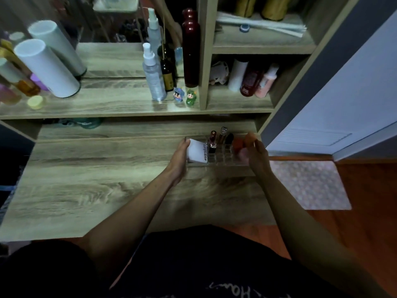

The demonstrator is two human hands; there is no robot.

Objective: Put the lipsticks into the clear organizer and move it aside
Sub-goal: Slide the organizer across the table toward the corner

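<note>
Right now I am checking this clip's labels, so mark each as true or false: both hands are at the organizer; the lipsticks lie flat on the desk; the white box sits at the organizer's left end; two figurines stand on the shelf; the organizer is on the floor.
1. Both the left hand and right hand are at the clear organizer: true.
2. The lipsticks lie flat on the desk: false, they stand upright in the organizer.
3. The white box sits at its left end: true.
4. Two figurines stand on the shelf: true.
5. The organizer is on the floor: false, it is on the desk.

Head camera looks forward and down, close over the wooden desk [90, 190].
</note>
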